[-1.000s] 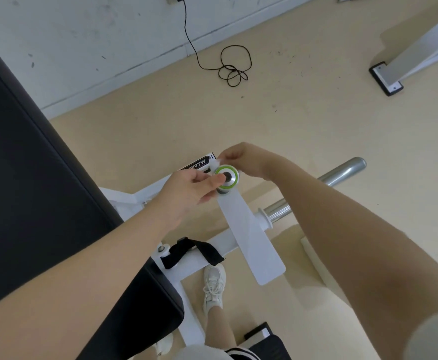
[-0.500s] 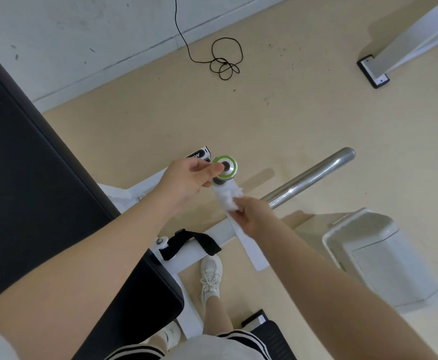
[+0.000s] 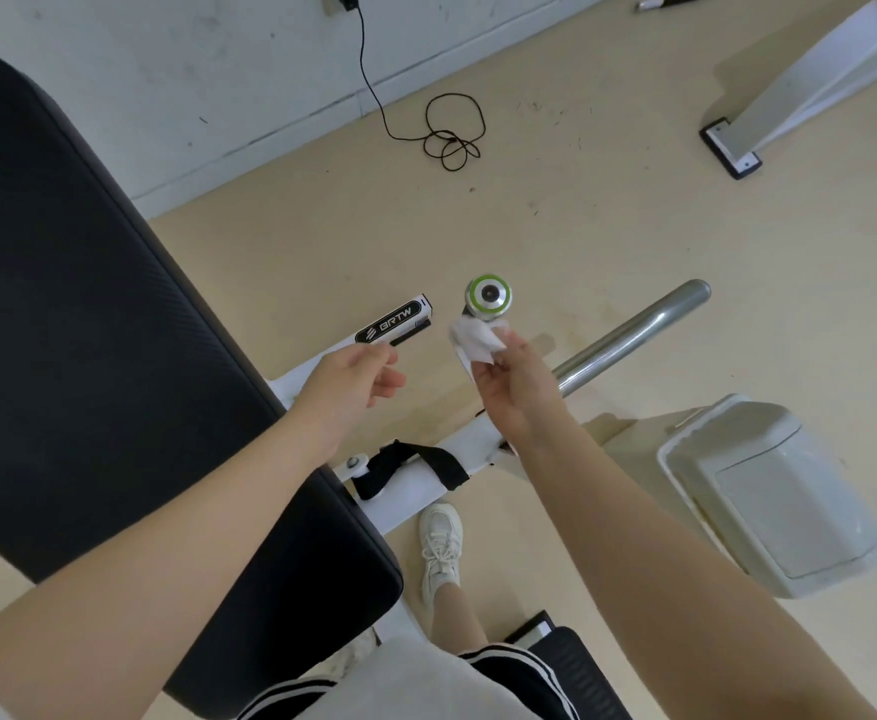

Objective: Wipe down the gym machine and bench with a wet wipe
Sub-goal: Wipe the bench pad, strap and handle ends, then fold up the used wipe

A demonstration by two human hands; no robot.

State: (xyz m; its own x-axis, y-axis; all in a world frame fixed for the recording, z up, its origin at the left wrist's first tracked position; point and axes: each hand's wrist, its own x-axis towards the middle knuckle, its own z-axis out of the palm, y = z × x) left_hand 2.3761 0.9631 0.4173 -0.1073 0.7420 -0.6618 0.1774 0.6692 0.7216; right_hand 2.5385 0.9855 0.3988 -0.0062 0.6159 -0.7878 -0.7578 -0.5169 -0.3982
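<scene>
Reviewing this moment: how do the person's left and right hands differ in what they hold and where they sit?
The right hand pinches a white wet wipe just below the green-ringed knob; the left hand is empty, fingers loosely curled. The left hangs nearer the black bench pad. Both are bare.

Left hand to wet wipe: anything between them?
Nothing. In the head view the gap between the empty left hand and the wet wipe, pinched in the right hand, shows only floor below.

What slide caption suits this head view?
Right hand presses a wet wipe below the green-ringed knob; left hand hovers empty.
</scene>
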